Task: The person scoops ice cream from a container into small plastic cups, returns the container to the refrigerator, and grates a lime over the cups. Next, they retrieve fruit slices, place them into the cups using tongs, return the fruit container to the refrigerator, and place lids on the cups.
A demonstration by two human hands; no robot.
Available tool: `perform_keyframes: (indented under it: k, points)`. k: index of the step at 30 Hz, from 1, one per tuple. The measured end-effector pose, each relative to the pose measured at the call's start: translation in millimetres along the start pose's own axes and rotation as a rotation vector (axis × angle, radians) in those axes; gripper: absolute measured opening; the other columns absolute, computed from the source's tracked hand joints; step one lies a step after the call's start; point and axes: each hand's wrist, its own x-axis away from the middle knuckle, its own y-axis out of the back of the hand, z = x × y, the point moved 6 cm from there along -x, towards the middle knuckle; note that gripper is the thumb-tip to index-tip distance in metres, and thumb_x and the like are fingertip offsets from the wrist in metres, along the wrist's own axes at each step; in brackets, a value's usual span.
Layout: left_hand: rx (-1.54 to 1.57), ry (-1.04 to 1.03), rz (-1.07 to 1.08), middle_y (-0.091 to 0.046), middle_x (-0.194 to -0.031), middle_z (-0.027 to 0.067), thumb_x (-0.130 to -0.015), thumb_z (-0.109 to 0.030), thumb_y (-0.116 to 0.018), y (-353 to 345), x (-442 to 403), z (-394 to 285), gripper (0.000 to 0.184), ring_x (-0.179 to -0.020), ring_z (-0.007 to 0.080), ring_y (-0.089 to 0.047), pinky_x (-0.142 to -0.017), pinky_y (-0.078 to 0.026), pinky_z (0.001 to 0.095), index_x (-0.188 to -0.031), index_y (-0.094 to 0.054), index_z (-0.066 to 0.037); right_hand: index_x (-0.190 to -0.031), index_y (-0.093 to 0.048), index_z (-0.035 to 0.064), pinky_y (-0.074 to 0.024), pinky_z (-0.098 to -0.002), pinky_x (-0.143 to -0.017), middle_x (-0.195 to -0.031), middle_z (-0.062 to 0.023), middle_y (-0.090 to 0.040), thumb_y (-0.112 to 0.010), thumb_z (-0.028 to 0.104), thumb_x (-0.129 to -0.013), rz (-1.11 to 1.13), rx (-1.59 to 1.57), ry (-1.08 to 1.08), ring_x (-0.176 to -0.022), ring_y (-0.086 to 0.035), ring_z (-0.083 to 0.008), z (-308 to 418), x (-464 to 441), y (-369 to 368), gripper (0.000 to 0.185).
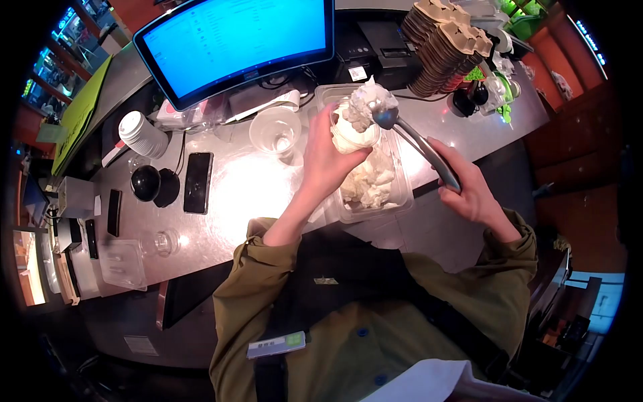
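Observation:
My left hand (326, 159) is wrapped around a small clear cup (357, 136) with pale ice cream in it. My right hand (469, 186) grips the handle of a metal ice cream scoop (431, 155). At the scoop's head, a white lump of ice cream (372, 102) sits over the mouth of the cup; whether the scoop's rim touches the cup I cannot tell. Beneath both hands lies a clear rectangular tub (404, 194) with more ice cream (370, 182) in it, partly hidden by the cup and my left hand.
A lit monitor (238, 47) stands at the back. Left of the tub are a clear plastic cup (275, 130), a phone (198, 182), stacked white lids (143, 134) and a black ball-shaped object (145, 183). Cardboard cup carriers (449, 50) are piled at the back right.

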Motion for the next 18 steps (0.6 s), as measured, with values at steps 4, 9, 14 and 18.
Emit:
perform_keyframes:
  k: [4, 9, 14, 18]
  points:
    - [0.006, 0.017, -0.007, -0.043, -0.118, 0.0149, -0.061, -0.015, -0.074, 2.1, -1.1, -4.5, 0.077, -0.108, 0.025, -0.046, -0.088, -0.039, 0.0357, -0.125, -0.033, -0.002, -0.128, -0.035, 0.0027, -0.0424, -0.0319, -0.076, -0.102, -0.02, -0.051, -0.048, 0.006, -0.06, 0.012, 0.024, 0.009, -0.084, -0.053, -0.0335, 1.0, 1.8, 2.0, 0.069]
    - [0.022, 0.011, 0.002, -0.042, -0.12, 0.0149, -0.061, -0.016, -0.074, 2.2, -3.8, -14.9, 0.078, -0.11, 0.0249, -0.045, -0.088, -0.039, 0.0355, -0.125, -0.033, -0.002, -0.126, -0.034, -0.0006, -0.0423, -0.0313, -0.073, -0.099, -0.0206, -0.05, -0.048, 0.008, -0.06, 0.009, -0.039, -0.001, -0.077, -0.052, -0.0325, -5.2, 4.2, -0.1, 0.068]
    - [0.034, -0.024, -0.02, -0.041, -0.121, 0.0152, -0.061, -0.016, -0.074, 1.4, -2.8, -16.5, 0.079, -0.111, 0.0249, -0.044, -0.088, -0.039, 0.0345, -0.126, -0.032, -0.002, -0.126, -0.033, -0.0016, -0.0422, -0.0306, -0.072, -0.1, -0.0199, -0.05, -0.049, 0.007, -0.06, 0.012, -0.027, 0.038, -0.076, -0.052, -0.0317, -2.8, 6.6, 1.2, 0.069]
    - [0.048, -0.026, -0.021, -0.041, -0.121, 0.015, -0.06, -0.017, -0.075, 1.7, -2.3, -17.2, 0.08, -0.112, 0.0251, -0.043, -0.089, -0.038, 0.0339, -0.126, -0.032, -0.003, -0.126, -0.034, -0.0014, -0.0419, -0.0309, -0.077, -0.103, -0.0197, -0.05, -0.051, 0.006, -0.059, 0.029, -0.013, 0.001, -0.084, -0.053, -0.0331, -0.4, 5.6, 4.3, 0.069]
